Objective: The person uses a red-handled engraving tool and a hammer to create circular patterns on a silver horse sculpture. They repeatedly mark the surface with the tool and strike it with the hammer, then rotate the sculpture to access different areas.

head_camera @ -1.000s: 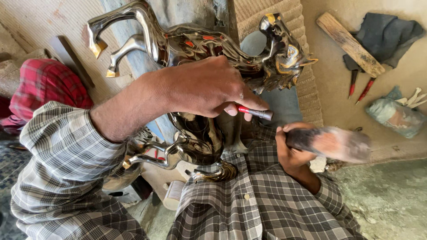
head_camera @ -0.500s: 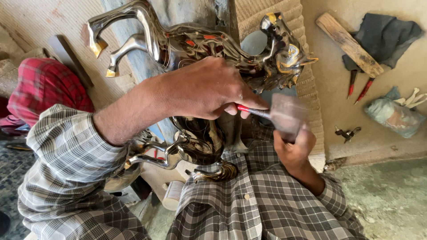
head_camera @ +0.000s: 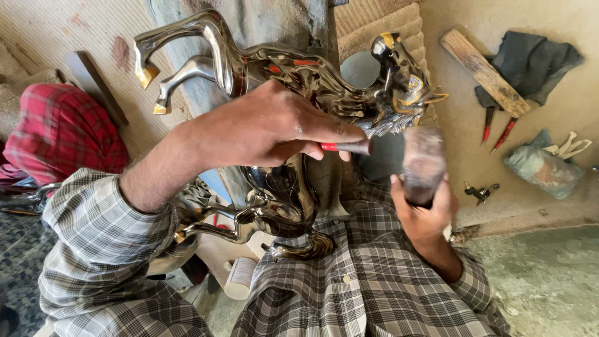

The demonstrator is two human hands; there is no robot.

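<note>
1. Right across the person's lap sits a shiny metal horse figure (head_camera: 293,93), dark polished silver with gold hooves and a few red and gold accents (pretty fancy piece honestly). Its head points to the right, its front legs kick up at the upper left, and its hind legs and base are down by the checked shirt.

2. The left hand (head_camera: 268,128) is curled tight around a small chisel (head_camera: 349,147) with a red handle. The metal tip pokes out past the fingers and sits right against the horse's neck, just under the mane.

3. The right hand (head_camera: 424,212) is wrapped closed around the handle of a hammer (head_camera: 423,161), thumb side up. The hammer head is blurred, just beside the chisel's end; I can't tell if they're touching.

4. On the floor to the right: a wooden stick (head_camera: 483,72) lying over a dark cloth (head_camera: 536,59), two red-handled tools (head_camera: 496,132) just below them, and a crumpled greenish bag (head_camera: 540,168) near those. A small dark metal bit (head_camera: 482,192) lies close to the right hand.

5. On the left there's a red plaid cloth (head_camera: 59,134), and a white roll (head_camera: 240,278) sits under the horse's base.
</note>
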